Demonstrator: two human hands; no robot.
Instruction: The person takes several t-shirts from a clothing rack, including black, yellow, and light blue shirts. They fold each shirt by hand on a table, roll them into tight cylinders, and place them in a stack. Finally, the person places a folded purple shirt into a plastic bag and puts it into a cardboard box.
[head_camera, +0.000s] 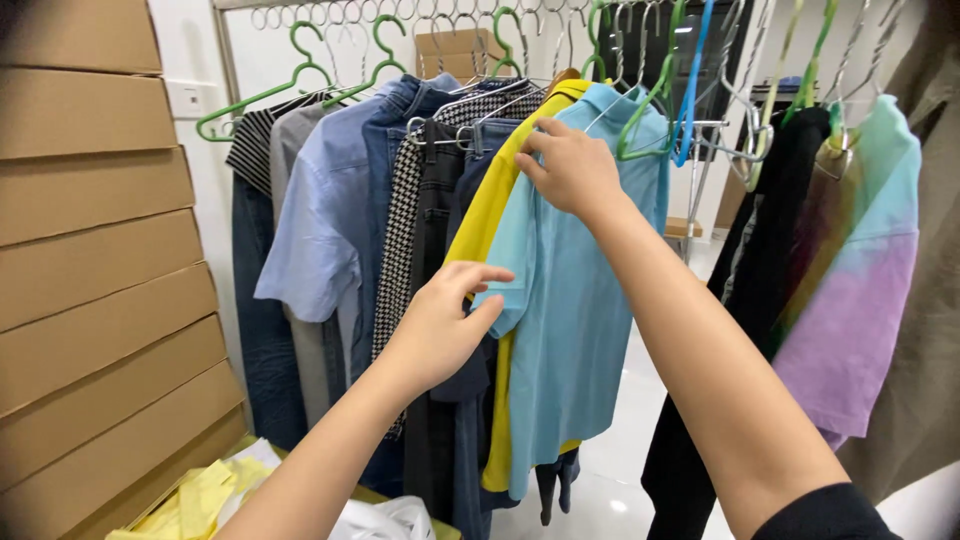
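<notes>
Gripping the light-blue shirt (570, 330) with both hands, you're at a clothes rack (430, 12). Your right hand (570, 170) is up at the shoulder seam near the collar, fingers curled and pinching the fabric edge where blue meets the yellow shirt (485, 210) just behind it. Your left hand (440, 320) is lower, at the blue sleeve, thumb and fingers partly closed around the sleeve hem; can't tell how firm that hold is. The blue shirt hangs mid-rack on a green hanger (650, 110), front facing you, touching the yellow one on its left side. Left of that, in order: dark jeans (435, 210), a houndstooth piece (400, 240), a denim shirt (385, 140), a pale-blue short-sleeve shirt (315, 220), a grey top (290, 140), a striped top (250, 145). All packed tight, touching. Right of the blue shirt there's a gap, then a black garment (780, 220) and a tie-dye shirt (860, 260) in teal, pink and purple, overlapping each other. Empty wire and green hangers line the rail above. Stacked cardboard boxes (90, 250) stand along the left wall. Yellow cloth (200, 500) and a white bag (385, 520) lie low, beside your left forearm. Floor is glossy white tile (620, 470).
</notes>
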